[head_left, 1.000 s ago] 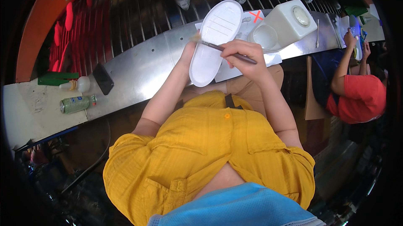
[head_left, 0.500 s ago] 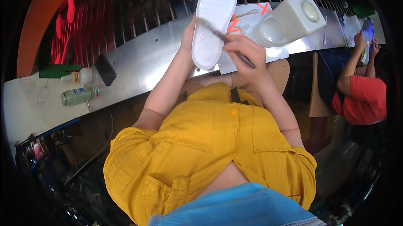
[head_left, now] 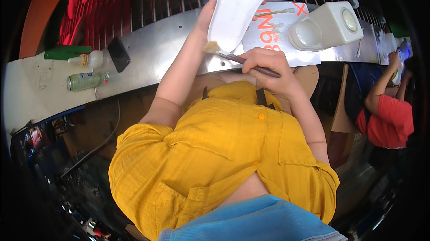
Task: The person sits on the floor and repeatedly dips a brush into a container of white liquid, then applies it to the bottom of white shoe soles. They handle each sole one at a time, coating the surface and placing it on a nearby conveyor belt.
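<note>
We see a long metal bench (head_left: 165, 57) running from lower left to upper right, its pale left end (head_left: 31, 93) scuffed and dull. On that end lie a green flat pad (head_left: 62, 52), a small white bottle (head_left: 87, 58) on its side, and a green can (head_left: 84, 81), also on its side. Just right of the bottle, a black phone (head_left: 118, 54) rests on the sloping steel. Farther right, we note a white sheet with red marks (head_left: 273, 35) bearing a thin stick (head_left: 275, 12), and touching it a white square container (head_left: 324, 26) with a round well.
</note>
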A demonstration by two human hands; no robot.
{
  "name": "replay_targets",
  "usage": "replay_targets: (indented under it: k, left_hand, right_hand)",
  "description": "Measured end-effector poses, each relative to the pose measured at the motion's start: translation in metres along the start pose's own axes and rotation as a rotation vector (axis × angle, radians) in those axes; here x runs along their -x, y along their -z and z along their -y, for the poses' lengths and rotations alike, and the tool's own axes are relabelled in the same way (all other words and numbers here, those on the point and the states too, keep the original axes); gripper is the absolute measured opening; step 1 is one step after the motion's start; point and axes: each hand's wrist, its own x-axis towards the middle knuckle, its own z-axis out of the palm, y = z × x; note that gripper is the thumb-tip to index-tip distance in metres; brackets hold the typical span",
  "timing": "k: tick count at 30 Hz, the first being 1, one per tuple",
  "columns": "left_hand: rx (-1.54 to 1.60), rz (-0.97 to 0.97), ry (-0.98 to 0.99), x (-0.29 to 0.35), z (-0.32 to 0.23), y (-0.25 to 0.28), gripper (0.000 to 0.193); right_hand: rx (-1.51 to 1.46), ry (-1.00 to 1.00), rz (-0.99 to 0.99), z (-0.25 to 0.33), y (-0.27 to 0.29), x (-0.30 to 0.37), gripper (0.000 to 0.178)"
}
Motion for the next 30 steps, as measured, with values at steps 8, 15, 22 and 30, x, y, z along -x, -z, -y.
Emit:
replay_targets:
  k: [8, 15, 22, 30]
  left_hand:
    - [-0.156, -0.043, 0.091, -0.003, -0.008, 0.02, 0.073]
    - [-0.435, -0.471, -0.035, 0.006, -0.013, 0.026, 0.048]
    - [0.218, -0.102, -0.138, 0.035, -0.007, 0.062, 0.052]
    - [0.225, -0.139, -0.004, 0.032, 0.006, 0.053, 0.064]
  right_hand:
    - [0.001, -0.106, 0.076, 0.007, 0.019, -0.014, 0.008]
    - [-0.223, -0.191, -0.221, 0.007, 0.07, 0.028, 0.007]
    - [0.225, -0.54, -0.761, -0.029, 0.12, 0.066, 0.004]
    - [0.136, -0.477, -0.785, -0.048, 0.112, 0.08, 0.006]
